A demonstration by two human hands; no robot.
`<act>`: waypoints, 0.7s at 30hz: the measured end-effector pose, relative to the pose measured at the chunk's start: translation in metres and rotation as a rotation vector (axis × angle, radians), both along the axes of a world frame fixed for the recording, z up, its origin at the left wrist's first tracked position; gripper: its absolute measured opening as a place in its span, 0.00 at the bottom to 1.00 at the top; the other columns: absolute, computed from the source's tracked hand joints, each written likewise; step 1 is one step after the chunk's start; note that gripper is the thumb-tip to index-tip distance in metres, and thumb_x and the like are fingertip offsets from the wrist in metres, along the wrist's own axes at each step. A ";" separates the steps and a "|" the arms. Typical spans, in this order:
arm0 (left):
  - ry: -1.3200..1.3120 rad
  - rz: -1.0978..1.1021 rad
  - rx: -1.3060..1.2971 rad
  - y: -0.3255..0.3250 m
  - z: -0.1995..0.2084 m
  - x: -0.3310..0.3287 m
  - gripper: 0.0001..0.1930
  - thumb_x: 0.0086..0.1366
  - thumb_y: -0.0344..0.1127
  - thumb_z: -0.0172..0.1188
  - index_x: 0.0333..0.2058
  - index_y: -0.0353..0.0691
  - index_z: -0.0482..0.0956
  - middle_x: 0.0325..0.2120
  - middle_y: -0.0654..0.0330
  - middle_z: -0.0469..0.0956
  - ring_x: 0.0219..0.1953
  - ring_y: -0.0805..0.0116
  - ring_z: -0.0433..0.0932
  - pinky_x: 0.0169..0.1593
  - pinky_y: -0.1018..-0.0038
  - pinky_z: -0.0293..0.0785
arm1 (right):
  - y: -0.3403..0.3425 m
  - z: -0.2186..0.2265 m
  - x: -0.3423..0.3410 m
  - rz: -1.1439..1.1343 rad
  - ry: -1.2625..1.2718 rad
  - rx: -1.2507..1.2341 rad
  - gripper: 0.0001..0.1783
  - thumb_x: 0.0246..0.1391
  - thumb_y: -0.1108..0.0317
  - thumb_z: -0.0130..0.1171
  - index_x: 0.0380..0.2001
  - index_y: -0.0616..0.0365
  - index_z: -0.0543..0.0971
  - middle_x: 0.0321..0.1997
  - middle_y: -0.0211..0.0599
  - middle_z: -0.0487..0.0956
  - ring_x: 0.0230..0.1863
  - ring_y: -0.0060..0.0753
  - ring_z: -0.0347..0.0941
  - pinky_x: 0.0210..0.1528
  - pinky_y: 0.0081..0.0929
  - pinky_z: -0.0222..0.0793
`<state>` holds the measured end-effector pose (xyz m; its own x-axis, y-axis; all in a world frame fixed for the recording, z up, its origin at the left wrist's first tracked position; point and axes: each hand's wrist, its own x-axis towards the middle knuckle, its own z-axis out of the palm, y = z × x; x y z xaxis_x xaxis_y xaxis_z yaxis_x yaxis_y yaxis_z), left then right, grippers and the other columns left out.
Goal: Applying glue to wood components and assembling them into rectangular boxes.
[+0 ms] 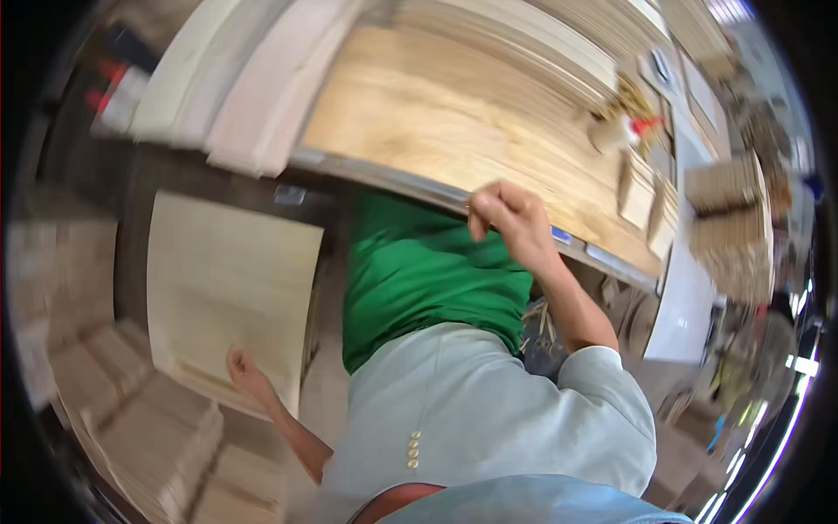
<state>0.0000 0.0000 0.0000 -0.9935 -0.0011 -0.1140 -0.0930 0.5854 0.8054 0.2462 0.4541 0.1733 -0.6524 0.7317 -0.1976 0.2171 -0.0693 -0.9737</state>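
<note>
My left hand (248, 370), small and a little blurred, is over a pale wooden sheet (231, 271) at the left, near its lower edge. Its fingers look curled in; whether they touch the sheet or hold anything, I cannot tell. At the front edge of the wooden worktable (436, 105), my right hand (511, 218) has its fingers bent inward. What that hand holds, if anything, is hidden. Green cloth (419, 279) covers my lap below the table edge.
Long pale boards (279, 87) lie at the table's left, and stacked strips (524, 39) run along its back. At the right are a white bottle with a red tip (615, 131) and small wood blocks (637, 188). Stacked wood pieces (153, 419) stand at lower left.
</note>
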 end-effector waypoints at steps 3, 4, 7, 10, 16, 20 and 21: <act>-0.246 -0.434 0.341 0.197 0.069 0.070 0.12 0.62 0.25 0.57 0.45 0.32 0.76 0.38 0.58 0.76 0.40 0.70 0.73 0.46 0.75 0.72 | 0.078 0.020 0.041 -0.216 0.035 0.312 0.13 0.62 0.65 0.54 0.36 0.68 0.78 0.25 0.31 0.78 0.27 0.20 0.71 0.32 0.20 0.68; -0.124 -0.597 0.347 0.244 0.099 0.066 0.12 0.62 0.24 0.58 0.45 0.32 0.76 0.37 0.59 0.77 0.40 0.71 0.74 0.46 0.75 0.72 | 0.099 0.021 0.045 -0.288 0.029 0.449 0.13 0.61 0.66 0.55 0.37 0.68 0.79 0.26 0.32 0.78 0.28 0.20 0.71 0.33 0.20 0.68; -0.094 -0.860 0.436 0.370 0.158 0.046 0.14 0.62 0.27 0.61 0.47 0.33 0.76 0.44 0.58 0.78 0.47 0.70 0.75 0.52 0.74 0.70 | 0.164 0.019 0.054 -0.602 -0.001 0.777 0.16 0.58 0.64 0.57 0.41 0.67 0.79 0.31 0.41 0.81 0.33 0.31 0.76 0.37 0.28 0.70; 0.439 -1.088 0.267 0.512 0.184 0.004 0.24 0.62 0.38 0.61 0.55 0.32 0.72 0.51 0.48 0.75 0.55 0.58 0.73 0.57 0.68 0.68 | 0.250 -0.011 0.072 -0.740 -0.103 0.919 0.35 0.49 0.57 0.62 0.57 0.66 0.68 0.53 0.61 0.74 0.57 0.48 0.70 0.61 0.41 0.61; 0.623 -1.072 -0.223 0.665 0.159 -0.057 0.41 0.51 0.59 0.64 0.56 0.33 0.71 0.53 0.41 0.73 0.56 0.48 0.72 0.58 0.64 0.66 | 0.313 -0.024 0.083 -0.598 -0.603 0.686 0.18 0.47 0.61 0.57 0.32 0.69 0.77 0.34 0.59 0.79 0.39 0.58 0.76 0.42 0.45 0.72; 0.479 -1.150 -0.181 0.667 0.158 -0.067 0.41 0.48 0.60 0.66 0.50 0.28 0.75 0.46 0.40 0.77 0.50 0.50 0.77 0.54 0.63 0.70 | 0.316 -0.017 0.079 -0.635 -0.617 0.701 0.18 0.44 0.61 0.58 0.28 0.70 0.77 0.29 0.58 0.79 0.34 0.58 0.77 0.39 0.47 0.72; 0.546 -1.086 -0.133 0.666 0.158 -0.062 0.39 0.48 0.59 0.66 0.47 0.27 0.76 0.43 0.40 0.79 0.47 0.50 0.79 0.52 0.63 0.71 | 0.317 -0.014 0.081 -0.643 -0.639 0.665 0.18 0.44 0.61 0.58 0.29 0.69 0.77 0.31 0.59 0.79 0.36 0.57 0.77 0.40 0.46 0.71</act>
<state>-0.0620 0.6658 0.1583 -0.4023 0.8790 0.2560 0.8268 0.2288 0.5138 0.3276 0.7713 0.1589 -0.0342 0.9803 0.1948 0.8007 0.1435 -0.5816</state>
